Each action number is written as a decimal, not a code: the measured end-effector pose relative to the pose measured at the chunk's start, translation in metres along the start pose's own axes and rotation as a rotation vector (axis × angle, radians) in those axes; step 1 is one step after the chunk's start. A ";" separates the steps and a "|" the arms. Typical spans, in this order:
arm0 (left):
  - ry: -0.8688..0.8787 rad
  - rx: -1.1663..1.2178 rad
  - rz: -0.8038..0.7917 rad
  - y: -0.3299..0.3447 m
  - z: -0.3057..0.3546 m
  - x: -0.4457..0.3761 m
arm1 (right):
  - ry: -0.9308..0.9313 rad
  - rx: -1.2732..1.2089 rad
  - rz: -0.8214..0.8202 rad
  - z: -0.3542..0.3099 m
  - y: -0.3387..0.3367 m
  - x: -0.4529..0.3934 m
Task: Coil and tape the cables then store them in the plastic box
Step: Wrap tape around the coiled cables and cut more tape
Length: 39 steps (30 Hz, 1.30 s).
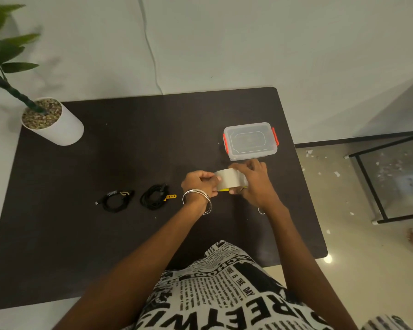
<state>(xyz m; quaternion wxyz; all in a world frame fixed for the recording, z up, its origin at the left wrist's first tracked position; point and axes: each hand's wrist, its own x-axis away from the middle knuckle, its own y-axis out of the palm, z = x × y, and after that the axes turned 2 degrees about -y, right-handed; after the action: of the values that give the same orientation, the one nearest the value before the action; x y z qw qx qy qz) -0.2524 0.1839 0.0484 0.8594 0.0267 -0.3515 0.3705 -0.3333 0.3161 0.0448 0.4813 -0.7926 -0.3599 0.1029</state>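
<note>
Two cables lay coiled on the dark worktop (pixel 81 234), well left of the hands: the left cable (pixel 116 201) with a small tag, the right cable (pixel 154 196) with a yellow strap at its side. Whether either was taped, could not tell. Head view only. Left hand (pixel 199 184) pinched the free end of the tape roll (pixel 230 182); right hand (pixel 254 184) gripped the roll itself, both held just above the worktop. Plastic box (pixel 250 141) sat just beyond the hands, lid on, orange clips at the sides, looked empty. Judged: coiling about done, taping in hand, storing not begun; lid has to come off first. White plant pot (pixel 57 129) stood at the far left corner, well apart. Nothing lay between cables and box but the hands.
</note>
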 end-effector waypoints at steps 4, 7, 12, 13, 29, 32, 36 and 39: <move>0.020 -0.007 -0.005 0.002 0.001 0.001 | -0.001 0.107 -0.014 -0.009 0.001 0.001; 0.007 -0.030 0.011 0.001 0.001 -0.001 | -0.012 0.180 -0.034 -0.017 0.002 0.000; -0.026 -0.042 0.014 -0.002 0.002 -0.004 | -0.010 0.213 -0.038 -0.020 0.004 0.000; -0.023 -0.046 0.017 -0.003 0.002 -0.005 | -0.005 0.195 -0.039 -0.020 0.005 0.000; 0.008 -0.005 -0.031 -0.006 0.002 -0.015 | -0.008 0.240 -0.077 -0.020 0.008 -0.003; -0.044 0.074 -0.020 -0.008 0.001 -0.016 | -0.003 0.243 -0.057 -0.019 0.007 -0.003; -0.025 -0.019 -0.012 -0.002 -0.005 -0.015 | -0.026 0.236 -0.020 -0.023 0.009 -0.004; -0.004 -0.050 0.058 0.000 -0.004 -0.016 | -0.044 0.248 -0.007 -0.023 0.011 -0.004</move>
<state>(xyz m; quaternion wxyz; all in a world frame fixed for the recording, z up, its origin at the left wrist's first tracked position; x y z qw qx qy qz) -0.2573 0.1754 0.0353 0.8479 -0.0040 -0.3630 0.3864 -0.3189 0.2942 0.0467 0.5681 -0.7232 -0.3577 0.1621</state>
